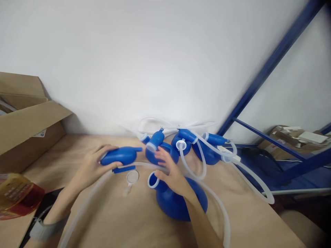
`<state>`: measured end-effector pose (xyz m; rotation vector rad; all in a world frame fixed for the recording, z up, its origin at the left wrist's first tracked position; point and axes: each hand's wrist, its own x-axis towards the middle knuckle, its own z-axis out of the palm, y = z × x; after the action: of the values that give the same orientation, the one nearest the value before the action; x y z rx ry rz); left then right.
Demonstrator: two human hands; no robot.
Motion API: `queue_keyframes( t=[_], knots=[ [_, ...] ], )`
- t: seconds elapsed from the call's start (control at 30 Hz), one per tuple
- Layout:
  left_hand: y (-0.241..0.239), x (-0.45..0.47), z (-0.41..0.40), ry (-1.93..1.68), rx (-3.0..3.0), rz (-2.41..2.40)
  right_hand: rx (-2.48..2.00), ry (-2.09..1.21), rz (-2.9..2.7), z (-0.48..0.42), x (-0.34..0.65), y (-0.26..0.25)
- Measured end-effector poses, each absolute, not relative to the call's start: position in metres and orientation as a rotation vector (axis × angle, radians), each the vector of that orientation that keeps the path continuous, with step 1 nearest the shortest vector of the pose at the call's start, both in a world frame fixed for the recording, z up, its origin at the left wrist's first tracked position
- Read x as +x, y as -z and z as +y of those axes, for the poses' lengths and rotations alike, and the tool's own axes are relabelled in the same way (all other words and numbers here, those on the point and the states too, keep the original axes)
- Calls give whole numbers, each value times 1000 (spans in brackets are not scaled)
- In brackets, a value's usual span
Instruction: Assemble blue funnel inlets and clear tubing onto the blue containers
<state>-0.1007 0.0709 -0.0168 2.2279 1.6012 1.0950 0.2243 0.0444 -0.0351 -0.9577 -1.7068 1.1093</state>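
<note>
My left hand (93, 166) is wrapped around a blue plastic funnel piece (119, 155) with a spout pointing right, held just above the table. My right hand (170, 174) rests on a blue bottle (178, 201) with a white-rimmed neck, fingers pinching a clear tube (144, 165) that runs across between the hands. A small white cap (132, 177) lies on the table below the funnel piece. Behind them several more blue bottles (204, 148) with tubes are piled against the wall.
An open cardboard box (26, 120) stands at the left. A red and yellow packet (18, 194) lies at the table's left edge. A blue metal rack (271, 62) with boxes stands at the right. The tabletop (116, 220) is light brown.
</note>
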Motion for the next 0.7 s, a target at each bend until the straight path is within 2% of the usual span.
queue_keyframes(
  t=[0.1, 0.17, 0.37, 0.7],
  knots=[
    [-14, -56, 39, -1136, 2503, 1154, -754, -1245, -1659, 38, 226, 25],
    [-20, -21, 27, -1172, 2531, 971, -711, -1215, -1656, 34, 226, 18],
    [-13, 46, 30, -1582, 2111, 982, -891, -844, -1563, 26, 235, 4],
    [-23, 58, 28, -1390, 2134, 642, -880, -483, -1596, 7, 257, -16]
  ],
)
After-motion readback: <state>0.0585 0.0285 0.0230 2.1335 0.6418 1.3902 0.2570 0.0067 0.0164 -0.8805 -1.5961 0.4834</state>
